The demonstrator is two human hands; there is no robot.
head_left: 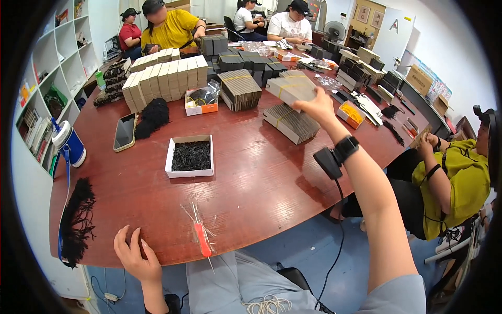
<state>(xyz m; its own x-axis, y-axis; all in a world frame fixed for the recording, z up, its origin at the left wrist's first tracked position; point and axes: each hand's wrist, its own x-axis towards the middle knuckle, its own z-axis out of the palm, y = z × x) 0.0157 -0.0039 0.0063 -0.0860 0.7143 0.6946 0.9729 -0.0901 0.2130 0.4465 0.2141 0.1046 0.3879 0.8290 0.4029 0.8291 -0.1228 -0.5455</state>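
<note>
My right hand [320, 106] reaches far over the table, thumb and fingers closed on the edge of a pale grey bundle of cards [289, 85] with a yellow rubber band round it. Just below that bundle lies another banded stack of grey cards [291, 123]. At the near table edge my left hand [138, 257] rests with its fingers apart and nothing in them. To its right is a red-handled tool with a thin metal shaft [201, 236], among loose pale strands. A white open box [191, 174] of short black strands stands mid-table.
A phone [125, 133] lies beside black cord bundles [152, 116]. Behind are white stacks [166, 78], another banded stack [240, 90] and a box of yellow bands [351, 114]. A blue-white jug [69, 144] and black fringe [77, 222] are left. Co-workers sit around; one [455, 178] is right.
</note>
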